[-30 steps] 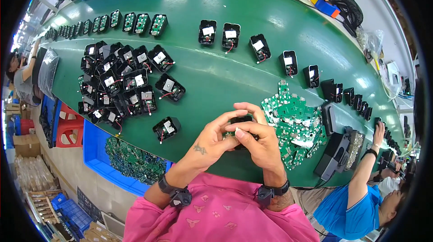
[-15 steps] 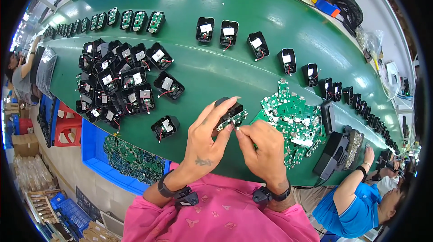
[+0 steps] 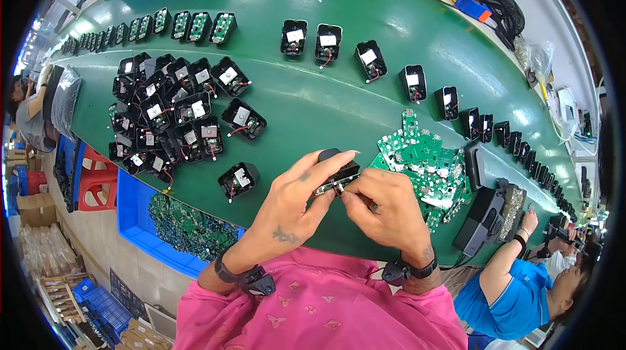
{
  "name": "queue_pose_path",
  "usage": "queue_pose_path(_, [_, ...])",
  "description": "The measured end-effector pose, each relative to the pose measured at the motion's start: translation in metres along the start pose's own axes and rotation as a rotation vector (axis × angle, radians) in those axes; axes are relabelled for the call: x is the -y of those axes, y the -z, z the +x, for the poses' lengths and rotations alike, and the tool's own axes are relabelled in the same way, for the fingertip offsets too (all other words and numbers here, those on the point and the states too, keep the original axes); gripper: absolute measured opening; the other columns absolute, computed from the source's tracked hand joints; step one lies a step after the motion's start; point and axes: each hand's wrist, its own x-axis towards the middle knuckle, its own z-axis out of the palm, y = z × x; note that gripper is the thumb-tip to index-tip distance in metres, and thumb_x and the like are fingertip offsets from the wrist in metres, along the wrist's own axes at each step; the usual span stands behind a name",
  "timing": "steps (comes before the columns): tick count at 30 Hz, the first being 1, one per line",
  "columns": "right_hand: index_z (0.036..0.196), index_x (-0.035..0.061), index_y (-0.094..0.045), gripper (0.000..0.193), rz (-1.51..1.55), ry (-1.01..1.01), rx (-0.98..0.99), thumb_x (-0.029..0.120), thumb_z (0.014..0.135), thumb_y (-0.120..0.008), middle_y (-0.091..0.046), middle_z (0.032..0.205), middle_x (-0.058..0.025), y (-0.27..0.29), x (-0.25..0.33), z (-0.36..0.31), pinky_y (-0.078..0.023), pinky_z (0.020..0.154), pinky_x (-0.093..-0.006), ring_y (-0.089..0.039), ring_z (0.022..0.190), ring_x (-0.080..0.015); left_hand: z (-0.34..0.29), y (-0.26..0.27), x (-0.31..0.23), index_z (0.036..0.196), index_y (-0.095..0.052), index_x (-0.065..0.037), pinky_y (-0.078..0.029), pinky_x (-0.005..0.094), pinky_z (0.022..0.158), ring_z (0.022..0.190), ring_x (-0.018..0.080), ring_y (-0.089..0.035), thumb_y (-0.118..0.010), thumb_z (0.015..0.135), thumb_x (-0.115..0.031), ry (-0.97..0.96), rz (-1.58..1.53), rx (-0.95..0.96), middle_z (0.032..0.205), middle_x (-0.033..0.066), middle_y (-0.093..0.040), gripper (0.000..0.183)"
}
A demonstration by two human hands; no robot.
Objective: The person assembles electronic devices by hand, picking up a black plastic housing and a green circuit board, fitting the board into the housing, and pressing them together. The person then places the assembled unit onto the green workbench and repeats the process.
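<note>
Pink cloth, the person's shirt [image 3: 319,304], fills the near edge, and just beyond it both hands meet above the green table [image 3: 293,122]. The left hand [image 3: 293,203] is wrapped firmly around a black case [image 3: 349,171], tilted, a green board [image 3: 324,189] showing along its near side. The right hand [image 3: 386,205] comes in, fingers curled at that edge; whether they pinch anything, I cannot tell, the tips are hidden. Here's the danger: a crooked tug could pry the board loose, and a slack left grip could let the case twist away. Right beside those right knuckles lies a loose pile of boards [image 3: 427,167], easily scattered by a careless swing. Over to the left, a lone case [image 3: 238,180] sits near the wrist's path. Farther right, a black box [image 3: 479,223] and a co-worker's hand [image 3: 529,221] crowd that side. Up left, a tangled heap of cases [image 3: 173,112]; beyond, a spaced row of cases [image 3: 328,40] curves across.
</note>
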Motion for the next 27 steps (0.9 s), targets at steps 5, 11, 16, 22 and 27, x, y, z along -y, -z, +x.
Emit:
queue_pose_path(5, [0.076, 0.0001, -0.060, 0.010, -0.036, 0.001, 0.054, 0.005, 0.082, -0.065, -0.059, 0.070, -0.0140, -0.001, -0.005, -0.001, -0.047, 0.058, -0.0437, -0.060, 0.064, -0.0337, 0.000, -0.003, 0.000, 0.138, -0.056, -0.007, -0.054, 0.0313, 0.085, 0.107, 0.0257, -0.066, -0.059, 0.083, 0.014, -0.026, 0.169, -0.001, 0.127, 0.0164, -0.059, 0.059])
queue_pose_path(11, [0.082, -0.0009, -0.060, 0.009, -0.048, 0.017, 0.143, 0.007, 0.085, -0.064, -0.060, 0.076, -0.0164, 0.003, -0.005, 0.003, -0.048, 0.063, -0.0463, -0.061, 0.073, -0.0367, 0.000, -0.003, 0.002, 0.137, -0.056, -0.008, -0.054, 0.0358, 0.085, 0.101, 0.0316, -0.066, -0.059, 0.081, 0.014, 0.014, 0.123, 0.006, 0.121, 0.0184, -0.060, 0.061])
queue_pose_path(16, [0.083, -0.0010, -0.060, 0.009, -0.094, 0.001, 0.151, 0.007, 0.086, -0.064, -0.060, 0.078, -0.0160, -0.001, -0.007, 0.005, -0.048, 0.066, -0.0467, -0.061, 0.076, -0.0368, -0.003, -0.007, 0.004, 0.139, -0.055, -0.009, -0.054, 0.0380, 0.082, 0.099, 0.0360, -0.066, -0.058, 0.080, 0.012, 0.007, 0.293, -0.038, 0.119, 0.0201, -0.060, 0.063])
queue_pose_path(22, [0.085, -0.0013, -0.063, 0.004, -0.181, 0.016, 0.142, 0.003, 0.084, -0.064, -0.057, 0.073, -0.0153, -0.016, -0.011, 0.008, -0.046, 0.064, -0.0456, -0.058, 0.071, -0.0363, -0.006, -0.013, 0.016, 0.140, -0.054, -0.010, -0.054, 0.0403, 0.081, 0.095, 0.0413, -0.064, -0.058, 0.080, 0.010, 0.067, 0.311, -0.087, 0.120, 0.0219, -0.059, 0.063])
queue_pose_path(27, [0.087, -0.0010, -0.064, 0.005, -0.098, -0.046, -0.083, 0.003, 0.085, -0.065, -0.059, 0.071, -0.0127, -0.032, -0.016, 0.003, -0.047, 0.057, -0.0393, -0.059, 0.061, -0.0299, -0.002, -0.012, 0.029, 0.141, -0.051, -0.010, -0.055, 0.0393, 0.075, 0.090, 0.0356, -0.067, -0.057, 0.086, 0.006, 0.020, 0.237, -0.121, 0.119, 0.0211, -0.059, 0.058])
